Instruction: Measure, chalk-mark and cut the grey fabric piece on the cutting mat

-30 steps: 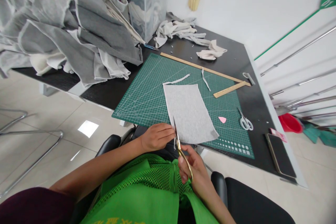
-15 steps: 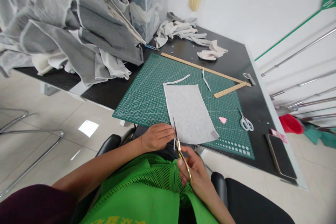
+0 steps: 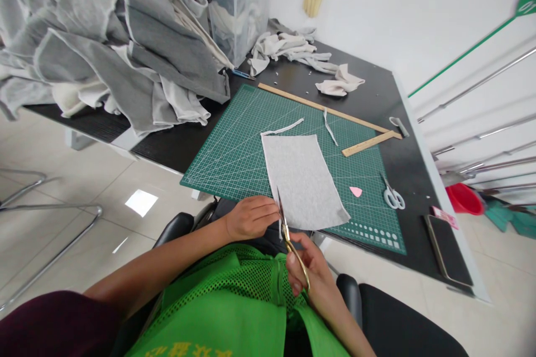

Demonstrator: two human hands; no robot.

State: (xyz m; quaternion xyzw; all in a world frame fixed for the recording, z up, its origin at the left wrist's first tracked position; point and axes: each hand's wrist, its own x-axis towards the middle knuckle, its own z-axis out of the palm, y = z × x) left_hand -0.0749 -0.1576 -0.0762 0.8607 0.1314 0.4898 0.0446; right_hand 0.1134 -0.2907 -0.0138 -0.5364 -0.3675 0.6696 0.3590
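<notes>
A light grey piece of cloth [image 3: 307,181] lies on the green cutting mat [image 3: 226,150], its near edge reaching the mat's front. My left hand [image 3: 253,218] is closed on the cloth's left edge near the front corner. In my right hand [image 3: 310,268] are gold-handled scissors [image 3: 288,237], their blades pointing away from me along that left edge, close to my left fingertips. A narrow trimmed strip hangs down beside the blades. Beyond the cloth lie two thin cut strips, one [image 3: 285,128] by its far left corner and another [image 3: 330,127] farther right.
Wooden rulers [image 3: 364,145], a pink chalk piece [image 3: 355,192] and white-handled scissors [image 3: 393,198] lie on the mat. A phone [image 3: 449,248] rests near the right edge. Grey fabric [image 3: 163,50] is heaped at left, beside a clear plastic bin [image 3: 234,5].
My right hand and the scissors have shifted very slightly to the right. My left hand stays at the cloth's edge, and the cloth looks much the same.
</notes>
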